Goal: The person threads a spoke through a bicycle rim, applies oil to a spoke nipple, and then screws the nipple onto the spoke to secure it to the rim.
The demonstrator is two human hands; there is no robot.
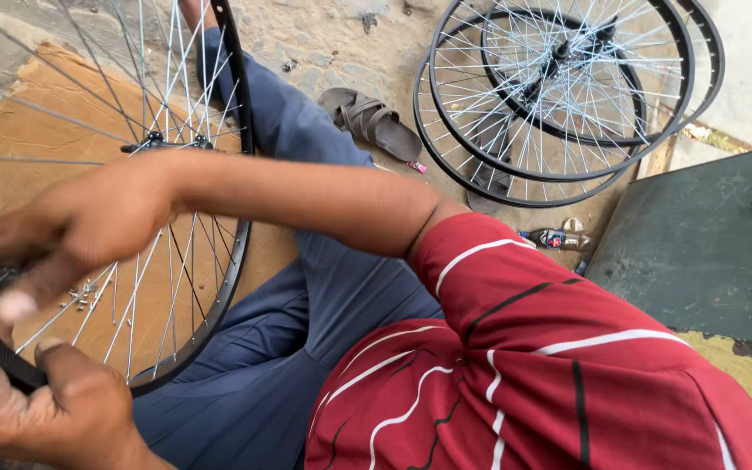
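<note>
- Just one view here, a head-worn camera looking steeply down over the person's own red striped shirt and lap.
- It's tilted, so the concrete floor runs along the top of the frame.
- Super close: the bicycle wheel on the lap fills the left side, with stacked wheels farther off.

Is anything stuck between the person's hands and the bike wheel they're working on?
Nothing visible. The left hand already grips the black rim of the bicycle wheel directly, and the right hand rests against the rim and spokes near it. Both touch the wheel with nothing in between.
</note>
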